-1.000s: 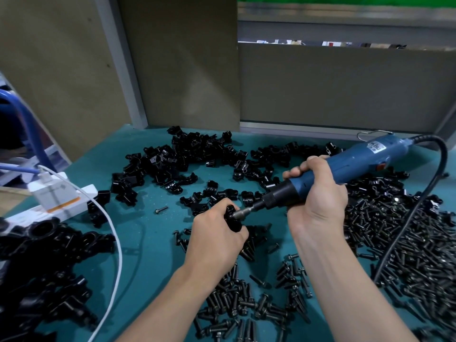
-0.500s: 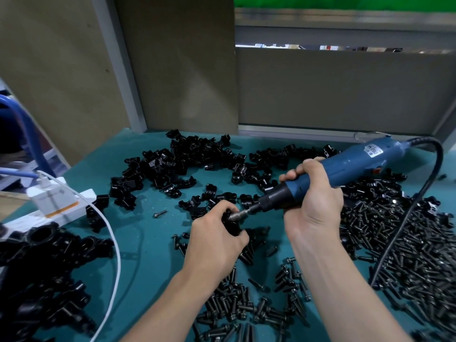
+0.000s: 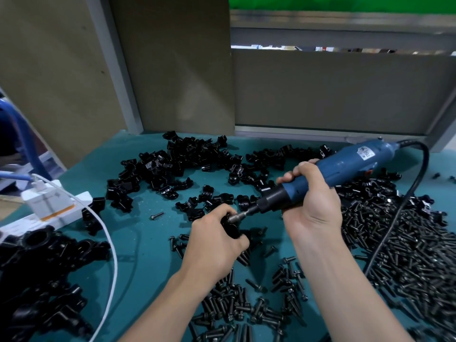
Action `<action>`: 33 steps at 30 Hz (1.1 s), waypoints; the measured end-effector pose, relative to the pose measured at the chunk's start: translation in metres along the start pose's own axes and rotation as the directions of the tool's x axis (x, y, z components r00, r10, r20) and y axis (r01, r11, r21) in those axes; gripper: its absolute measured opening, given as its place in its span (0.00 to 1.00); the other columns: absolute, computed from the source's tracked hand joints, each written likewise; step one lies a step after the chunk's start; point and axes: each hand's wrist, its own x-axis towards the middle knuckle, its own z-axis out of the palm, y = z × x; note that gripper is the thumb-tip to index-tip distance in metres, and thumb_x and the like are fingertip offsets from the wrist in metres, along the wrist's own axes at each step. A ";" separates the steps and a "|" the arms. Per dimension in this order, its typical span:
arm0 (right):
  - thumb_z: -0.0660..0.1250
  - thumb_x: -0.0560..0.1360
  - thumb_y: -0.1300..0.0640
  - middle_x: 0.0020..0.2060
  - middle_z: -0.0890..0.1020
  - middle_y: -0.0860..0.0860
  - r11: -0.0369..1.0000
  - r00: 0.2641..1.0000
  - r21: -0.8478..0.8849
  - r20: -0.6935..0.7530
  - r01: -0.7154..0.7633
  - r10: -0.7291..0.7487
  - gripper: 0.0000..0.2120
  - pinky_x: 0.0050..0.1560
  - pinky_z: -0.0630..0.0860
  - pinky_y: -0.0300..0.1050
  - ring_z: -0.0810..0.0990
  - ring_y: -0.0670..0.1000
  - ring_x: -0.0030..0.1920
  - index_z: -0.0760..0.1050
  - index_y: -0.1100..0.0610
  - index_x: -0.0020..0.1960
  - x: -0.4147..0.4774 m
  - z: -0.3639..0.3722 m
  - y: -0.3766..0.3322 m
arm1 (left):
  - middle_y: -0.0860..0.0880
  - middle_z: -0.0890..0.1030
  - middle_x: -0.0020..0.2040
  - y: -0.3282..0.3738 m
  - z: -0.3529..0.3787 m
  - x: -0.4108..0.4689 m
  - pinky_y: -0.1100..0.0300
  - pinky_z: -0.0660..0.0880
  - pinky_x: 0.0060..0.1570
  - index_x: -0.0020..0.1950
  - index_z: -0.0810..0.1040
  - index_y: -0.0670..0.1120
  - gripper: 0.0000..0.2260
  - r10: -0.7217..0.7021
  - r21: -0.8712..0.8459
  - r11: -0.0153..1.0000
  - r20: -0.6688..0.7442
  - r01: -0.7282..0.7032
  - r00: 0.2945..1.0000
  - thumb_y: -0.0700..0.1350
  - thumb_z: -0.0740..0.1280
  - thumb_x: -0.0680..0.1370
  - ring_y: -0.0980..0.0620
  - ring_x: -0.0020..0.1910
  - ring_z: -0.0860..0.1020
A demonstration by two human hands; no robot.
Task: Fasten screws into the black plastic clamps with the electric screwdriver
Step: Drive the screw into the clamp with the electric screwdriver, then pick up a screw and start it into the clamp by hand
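Screws [image 3: 246, 309] are lying loose at lower centre, nearest the cam; just above them, mid-frame, the left hand [image 3: 214, 245] is gripping a black clamp [image 3: 230, 228] w/ fingers curled round it. Right hand [image 3: 311, 206], slightly farther & to the right, is wrapping tight round the electric screwdriver [image 3: 345, 164], its long axis running from upper right down-left, bit [image 3: 243, 214] meeting the clamp's upper-right side. Spare clamps [image 3: 172, 159] are sitting farther back, upper centre.
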 end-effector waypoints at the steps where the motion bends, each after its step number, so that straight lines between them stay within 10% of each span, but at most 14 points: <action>1: 0.67 0.77 0.71 0.34 0.76 0.51 1.000 1.000 -0.011 0.022 0.013 -0.013 0.12 0.40 0.80 0.48 0.76 0.50 0.30 0.72 0.55 0.51 0.000 0.001 -0.001 | 0.50 0.78 0.34 0.000 0.000 0.000 0.64 0.69 0.21 0.43 0.75 0.59 0.15 -0.012 -0.003 1.000 0.020 0.012 1.000 0.43 0.78 0.72 0.59 0.20 0.69; 10: 0.67 0.75 0.69 0.33 0.76 0.50 0.998 0.964 -0.055 0.267 0.017 -0.002 0.14 0.44 0.79 0.46 0.76 0.50 0.32 0.77 0.55 0.56 -0.002 0.008 -0.012 | 0.52 0.74 0.31 0.002 0.000 -0.001 0.65 0.66 0.21 0.40 0.74 0.55 0.14 0.022 -0.040 0.999 0.024 -0.021 0.999 0.42 0.77 0.71 0.59 0.20 0.67; 17: 0.62 0.74 0.69 0.32 0.72 0.51 0.991 0.983 0.055 0.147 -0.118 0.109 0.08 0.41 0.75 0.45 0.71 0.50 0.30 0.75 0.58 0.47 0.012 -0.010 -0.030 | 0.57 0.76 0.27 0.007 -0.007 0.005 0.63 0.68 0.26 0.38 0.79 0.56 0.11 -0.007 -0.164 0.986 0.182 0.037 0.983 0.43 0.79 0.69 0.56 0.24 0.72; 26: 0.62 0.76 0.73 0.45 0.77 0.60 0.952 0.947 -0.152 -0.229 -0.264 0.226 0.11 0.53 0.83 0.55 0.82 0.59 0.44 0.70 0.64 0.56 0.008 -0.025 -0.017 | 0.39 0.78 0.51 0.013 -0.027 0.015 0.60 0.69 0.30 0.57 0.76 0.45 0.10 -0.113 -0.637 0.718 0.294 0.282 0.949 0.33 0.69 0.79 0.51 0.39 0.74; 29: 0.72 0.76 0.66 0.47 0.82 0.59 0.808 0.907 -0.438 -0.325 -0.394 0.267 0.12 0.48 0.83 0.53 0.83 0.57 0.43 0.72 0.63 0.56 -0.010 -0.034 -0.001 | 0.39 0.77 0.50 0.021 -0.033 0.011 0.60 0.69 0.30 0.57 0.76 0.45 0.09 -0.085 -0.605 0.759 0.273 0.240 0.958 0.34 0.69 0.80 0.52 0.38 0.74; 33: 0.79 0.67 0.46 0.44 0.84 0.49 0.320 0.947 -0.893 -0.316 -0.315 0.052 0.24 0.34 0.73 0.41 0.81 0.48 0.38 0.77 0.54 0.57 -0.028 -0.039 0.018 | 0.40 0.75 0.43 0.031 -0.038 0.004 0.61 0.68 0.27 0.57 0.77 0.46 0.09 -0.006 -0.581 0.802 0.220 0.137 0.975 0.34 0.68 0.81 0.54 0.33 0.72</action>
